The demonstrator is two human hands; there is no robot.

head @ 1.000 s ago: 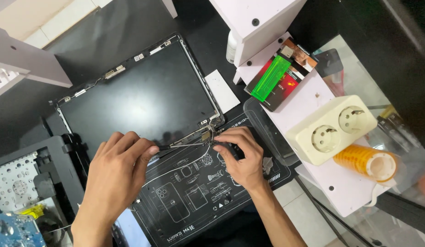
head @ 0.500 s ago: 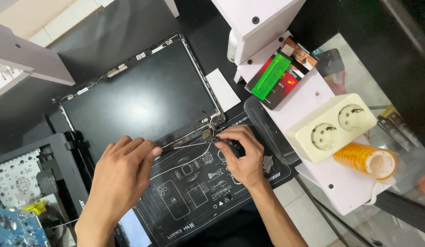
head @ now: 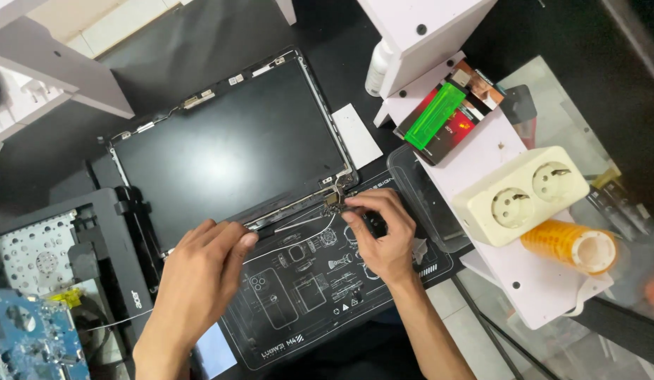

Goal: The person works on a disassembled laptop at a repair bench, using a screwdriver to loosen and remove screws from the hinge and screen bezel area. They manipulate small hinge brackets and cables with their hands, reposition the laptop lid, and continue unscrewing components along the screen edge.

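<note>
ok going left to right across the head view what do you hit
blue circuit board → left hand → right hand → green lighter → cream double socket → orange tape roll

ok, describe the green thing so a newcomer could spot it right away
Start at the white shelf board right of the black laptop screen panel. At its upper end, above the cream double socket, a bright translucent green lighter lies on a dark red box. It is the only vivid green item there, slim and rectangular.
</note>
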